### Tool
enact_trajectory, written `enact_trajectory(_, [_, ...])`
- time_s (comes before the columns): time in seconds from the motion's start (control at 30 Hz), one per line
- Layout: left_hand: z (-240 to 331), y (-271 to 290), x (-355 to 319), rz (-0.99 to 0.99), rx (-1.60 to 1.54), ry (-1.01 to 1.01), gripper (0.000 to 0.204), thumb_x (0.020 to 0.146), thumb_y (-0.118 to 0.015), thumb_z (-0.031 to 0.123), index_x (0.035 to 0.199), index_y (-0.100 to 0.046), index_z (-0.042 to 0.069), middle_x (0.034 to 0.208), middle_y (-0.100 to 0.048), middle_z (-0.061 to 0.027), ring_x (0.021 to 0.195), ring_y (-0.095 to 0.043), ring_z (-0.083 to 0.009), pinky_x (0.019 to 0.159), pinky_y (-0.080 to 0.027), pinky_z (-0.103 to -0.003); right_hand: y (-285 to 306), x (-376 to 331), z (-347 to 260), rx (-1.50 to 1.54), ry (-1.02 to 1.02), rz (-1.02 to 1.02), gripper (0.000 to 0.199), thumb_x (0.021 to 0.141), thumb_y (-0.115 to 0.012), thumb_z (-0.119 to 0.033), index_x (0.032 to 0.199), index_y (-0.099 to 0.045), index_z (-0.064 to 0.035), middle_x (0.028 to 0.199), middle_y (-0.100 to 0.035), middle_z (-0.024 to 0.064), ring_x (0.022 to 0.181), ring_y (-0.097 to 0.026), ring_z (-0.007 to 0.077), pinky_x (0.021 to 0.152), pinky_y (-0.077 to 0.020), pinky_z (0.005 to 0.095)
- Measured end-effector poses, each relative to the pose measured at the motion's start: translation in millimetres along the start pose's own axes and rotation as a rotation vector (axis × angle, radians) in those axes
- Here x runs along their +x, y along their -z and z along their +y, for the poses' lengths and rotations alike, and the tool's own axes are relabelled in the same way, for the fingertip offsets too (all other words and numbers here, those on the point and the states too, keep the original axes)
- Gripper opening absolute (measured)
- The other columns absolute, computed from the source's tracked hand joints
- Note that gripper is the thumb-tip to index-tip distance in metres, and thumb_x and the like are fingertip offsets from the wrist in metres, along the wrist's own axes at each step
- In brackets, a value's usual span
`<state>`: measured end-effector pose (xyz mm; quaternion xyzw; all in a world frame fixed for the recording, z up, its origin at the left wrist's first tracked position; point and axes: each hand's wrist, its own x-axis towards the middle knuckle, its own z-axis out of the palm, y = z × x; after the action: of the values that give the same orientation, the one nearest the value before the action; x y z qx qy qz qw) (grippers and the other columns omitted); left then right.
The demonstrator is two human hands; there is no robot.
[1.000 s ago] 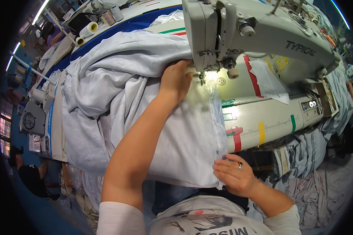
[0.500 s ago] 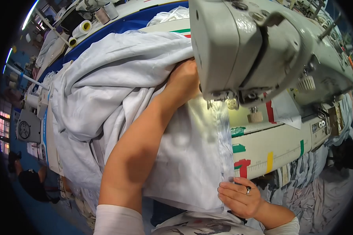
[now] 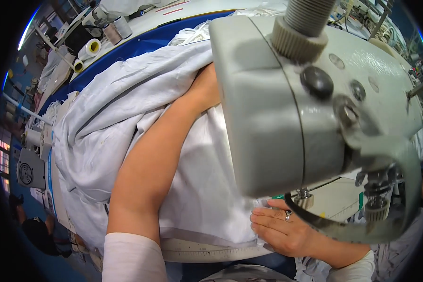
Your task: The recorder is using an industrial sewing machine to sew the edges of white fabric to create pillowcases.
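Note:
A large white cloth (image 3: 197,188) lies bunched on the left and flatter at the middle, running under the pale grey head of a sewing machine (image 3: 268,117). My left hand (image 3: 208,88) reaches across it to the far side of the machine head. Its wrist and back show, but its fingers are hidden behind the casing. Near the cloth's front right corner, my right hand (image 3: 284,230), with a ring on one finger, has its fingers pressed together on the cloth edge. The needle area is covered by the machine head.
A curved table edge with a ruler scale (image 3: 211,251) shows in front of the cloth. Thread cones (image 3: 122,27) and a yellow-cored roll (image 3: 90,48) stand at the back left. A grey box with a fan grille (image 3: 30,174) is at far left. Another person (image 3: 40,232) is at lower left.
The machine head now looks larger and lower, covering the needle area. The cloth's front edge sits farther back, baring the ruler edge. My right hand appears slightly farther left and up.

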<state>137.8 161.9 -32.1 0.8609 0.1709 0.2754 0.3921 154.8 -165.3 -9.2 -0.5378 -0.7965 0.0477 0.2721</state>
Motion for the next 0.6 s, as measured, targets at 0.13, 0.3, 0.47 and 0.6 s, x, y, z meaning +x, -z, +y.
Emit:
enact_trajectory(0.13, [-7,7,19,-0.032,0.024,-0.005,0.028,0.086,-0.052,0.011,0.112,-0.057,-0.001,0.111,-0.06,-0.0213,0.105,-0.055,-0.0339,0.092,-0.043,-0.037,-8,3,24,0.098,0.058,0.075,0.028,0.066,-0.064,-0.005,0.094,-0.066,-0.0014,0.091,-0.064,0.0123,0.086,-0.062,0.0276,0.08,-0.0479,0.0419])
enact_trajectory(0.3, [-31,16,45,-0.075,0.078,-0.025,0.028,0.086,-0.051,0.009,0.112,-0.055,-0.002,0.111,-0.058,-0.0215,0.106,-0.054,-0.0341,0.093,-0.042,-0.037,-32,8,35,0.372,-0.142,0.191,0.033,0.058,-0.061,-0.015,0.09,-0.063,-0.0065,0.096,-0.061,0.0156,0.096,-0.056,0.0361,0.083,-0.0441,0.0569])
enact_trajectory(0.47, [16,29,21,-0.053,0.42,-0.175,0.028,0.086,-0.049,0.008,0.112,-0.054,-0.002,0.111,-0.056,-0.0217,0.107,-0.052,-0.0344,0.093,-0.041,-0.038,-27,5,33,-0.423,0.101,-0.069,0.028,0.065,-0.064,-0.003,0.093,-0.065,0.0001,0.091,-0.064,0.012,0.084,-0.062,0.0262,0.076,-0.0486,0.0402])
enact_trajectory(0.6, [90,16,-107,-0.26,0.637,-0.081,0.025,0.087,-0.049,0.009,0.11,-0.052,-0.001,0.111,-0.053,-0.0201,0.108,-0.05,-0.0321,0.094,-0.038,-0.04,-12,0,26,0.089,-0.228,-0.042,0.029,0.072,-0.062,0.003,0.101,-0.064,0.0065,0.101,-0.064,0.0181,0.093,-0.063,0.0305,0.081,-0.0516,0.0372])
